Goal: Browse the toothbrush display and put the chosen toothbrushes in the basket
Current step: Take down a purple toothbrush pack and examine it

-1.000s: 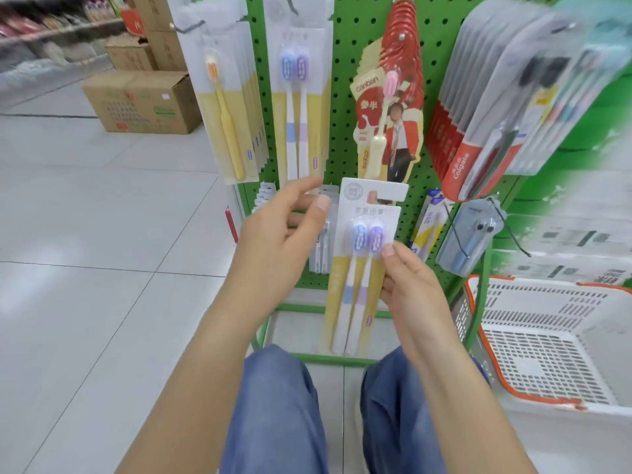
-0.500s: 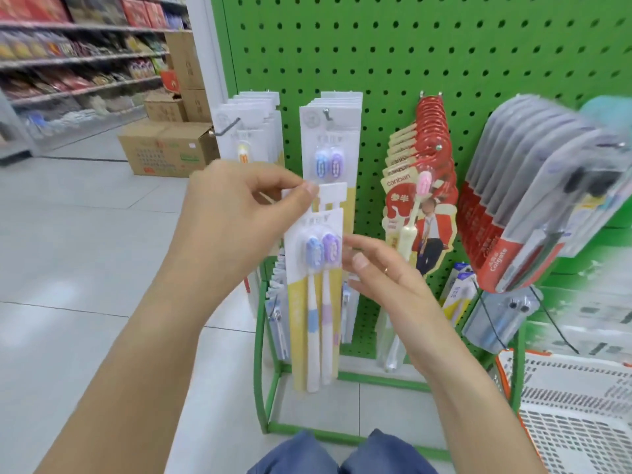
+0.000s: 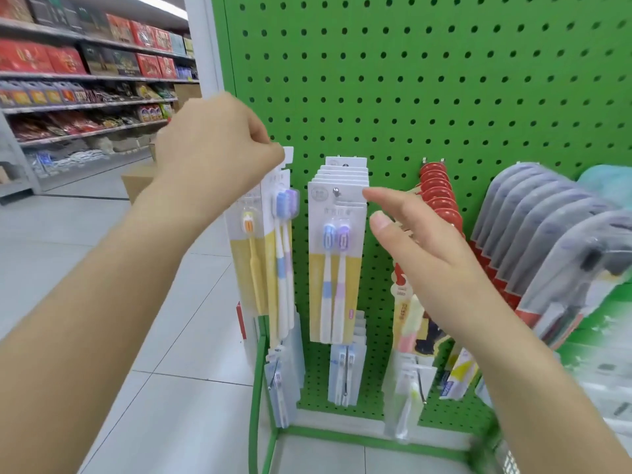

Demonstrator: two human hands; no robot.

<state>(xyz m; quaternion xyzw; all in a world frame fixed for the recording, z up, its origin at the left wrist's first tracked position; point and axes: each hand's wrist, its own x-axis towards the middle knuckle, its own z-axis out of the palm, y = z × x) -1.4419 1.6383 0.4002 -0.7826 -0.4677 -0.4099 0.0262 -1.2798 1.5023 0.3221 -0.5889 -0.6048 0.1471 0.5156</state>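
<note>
My left hand (image 3: 219, 148) pinches the white top tab of a blue-and-purple twin toothbrush pack (image 3: 283, 248), holding it edge-on at the left end of the green pegboard (image 3: 410, 80), in front of a yellow single-toothbrush pack (image 3: 249, 254). A row of matching twin packs (image 3: 337, 254) hangs on a hook just to the right. My right hand (image 3: 420, 248) hovers with fingers spread beside that row, holding nothing. The basket is out of view except perhaps a blurred white corner at the bottom right.
Red toothbrush cards (image 3: 441, 206) and a thick row of grey Colgate packs (image 3: 547, 241) hang to the right. Smaller packs (image 3: 345, 371) hang on the lower hooks. Store shelves (image 3: 85, 80) and a cardboard box (image 3: 136, 179) stand at the left, across the tiled floor.
The view has risen. My left hand carried the twin pack up and left to the display's left end. My right hand let go of it and opened beside the hanging row.
</note>
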